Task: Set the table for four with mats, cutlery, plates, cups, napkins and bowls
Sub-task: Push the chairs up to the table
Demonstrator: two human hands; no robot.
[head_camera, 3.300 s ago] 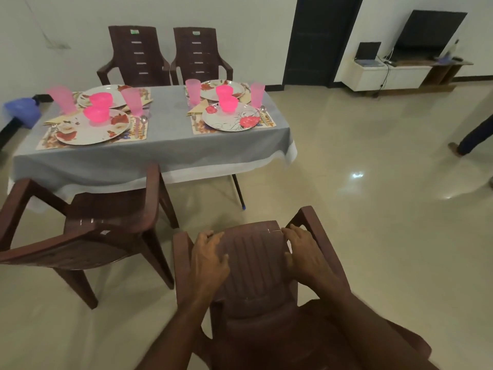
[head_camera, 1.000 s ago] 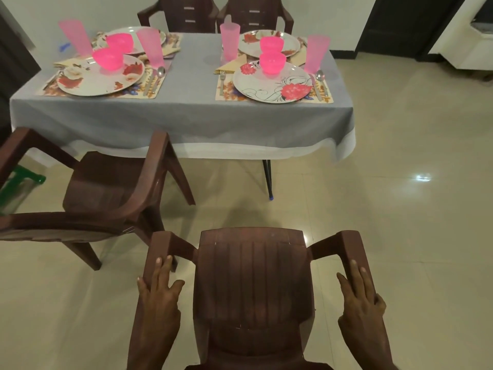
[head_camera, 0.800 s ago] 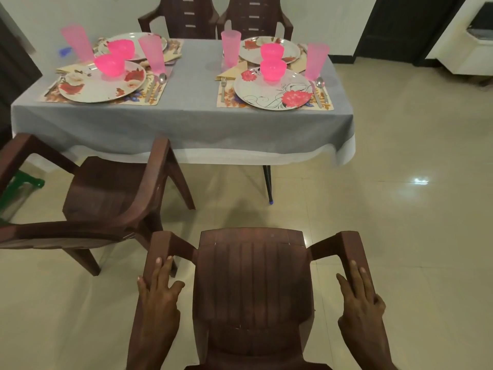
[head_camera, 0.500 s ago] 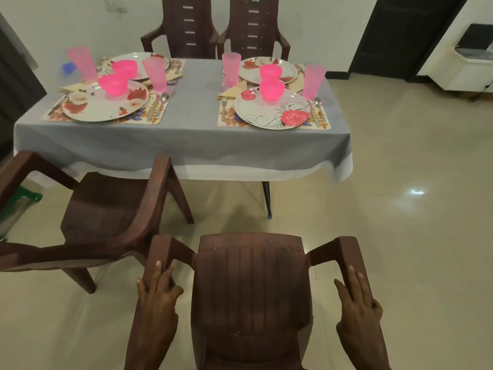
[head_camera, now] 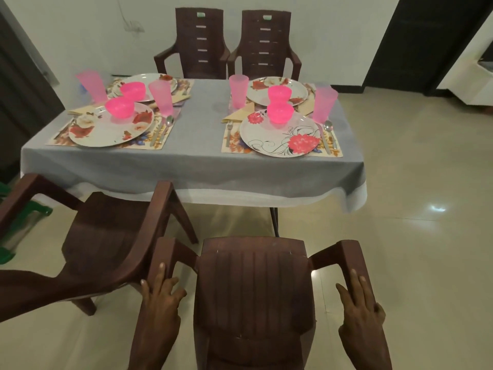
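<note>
— Two hands are resting on the brown chair [head_camera: 253,287] in front of you: your left hand [head_camera: 160,297] is lying along its left armrest and your right hand [head_camera: 360,303] along its right armrest, fingers pointing forward and wrapping the rails, thumbs on the inner side. Are you seeing any change from a few seconds back?

— Yes. Earlier your hands were sitting on top of the backrest; now they are gripping the armrests. The chair is facing the table [head_camera: 197,156] squarely, where before it was standing off at an angle, and the table is filling more of your view.

— Where are the settings sitting?

— Four places are lying on the grey cloth. Nearest you on the right, a flowered plate [head_camera: 280,137] is resting on a mat [head_camera: 229,145], carrying a pink bowl [head_camera: 280,113], with a fork [head_camera: 229,132] to its left, a spoon [head_camera: 329,132] to its right, a pink cup [head_camera: 324,104] behind the spoon and a folded napkin [head_camera: 238,114] behind the fork. A second chair [head_camera: 106,244] is standing to your left, and two more are waiting beyond the table.

— Any writing showing?

— Each far chair is carrying a small pale label [head_camera: 266,17] near the top of its back, but the text is too small for me to read.
</note>
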